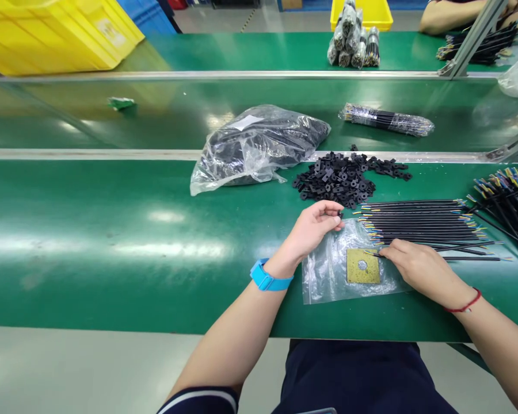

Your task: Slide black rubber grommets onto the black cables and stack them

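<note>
My left hand (311,229) is closed in a pinch on a small black plastic piece (340,214), just in front of a heap of similar black pieces (334,177). My right hand (416,269) is closed around a black cable (477,259); its thin coloured wire ends stick out on both sides of the hand. The cable's left end lies over a yellowish square plate (354,275) with a round hole. Under the plate is a clear plastic bag (323,287). Beyond my right hand, several black cables (418,221) lie side by side in a row.
A large clear bag of black pieces (263,144) lies left of the heap. A wrapped cable bundle (386,119) rests behind a metal rail. More loose cables (511,207) are at the right. Across the bench are stacked bundles (349,37), a yellow bin (56,34) and another person's arm (451,14).
</note>
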`<state>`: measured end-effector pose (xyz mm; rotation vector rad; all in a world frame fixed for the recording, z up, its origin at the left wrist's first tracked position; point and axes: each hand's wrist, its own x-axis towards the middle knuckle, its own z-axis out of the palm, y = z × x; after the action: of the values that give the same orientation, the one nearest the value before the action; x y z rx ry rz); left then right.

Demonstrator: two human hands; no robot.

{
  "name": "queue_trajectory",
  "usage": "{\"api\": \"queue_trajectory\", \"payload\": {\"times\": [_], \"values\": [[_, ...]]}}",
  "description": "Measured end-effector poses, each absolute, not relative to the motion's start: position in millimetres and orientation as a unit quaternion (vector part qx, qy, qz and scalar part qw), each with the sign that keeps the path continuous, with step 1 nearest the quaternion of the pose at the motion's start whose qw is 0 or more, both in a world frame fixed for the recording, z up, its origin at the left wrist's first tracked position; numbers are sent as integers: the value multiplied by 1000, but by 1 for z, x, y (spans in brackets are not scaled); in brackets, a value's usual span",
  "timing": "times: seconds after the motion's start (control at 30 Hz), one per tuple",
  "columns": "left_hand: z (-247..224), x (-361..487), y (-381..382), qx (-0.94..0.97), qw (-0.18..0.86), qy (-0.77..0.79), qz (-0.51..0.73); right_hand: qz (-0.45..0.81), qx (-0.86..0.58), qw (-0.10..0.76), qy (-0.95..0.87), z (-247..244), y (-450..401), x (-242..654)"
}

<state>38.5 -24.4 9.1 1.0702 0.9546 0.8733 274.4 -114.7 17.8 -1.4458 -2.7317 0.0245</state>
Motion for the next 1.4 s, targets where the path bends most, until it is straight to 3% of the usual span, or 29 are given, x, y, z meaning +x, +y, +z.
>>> {"api": "queue_trajectory", "payload": {"times": [0.27,0.43,0.57,0.87,1.4], "values": [[7,49,-36,476,703,402,344,53,-505,8,-862,19,-109,269],[8,51,-37,428,742,384,345,180,-516,146,-824,37,-103,271],[12,51,-38,398,773,355,343,198,-486,213,-824,57,-92,266],[14,48,-39,387,779,333,365,145,-500,184,-834,49,-84,253],[15,48,-42,451,742,369,331,158,-544,235,-790,43,-83,258]]}}
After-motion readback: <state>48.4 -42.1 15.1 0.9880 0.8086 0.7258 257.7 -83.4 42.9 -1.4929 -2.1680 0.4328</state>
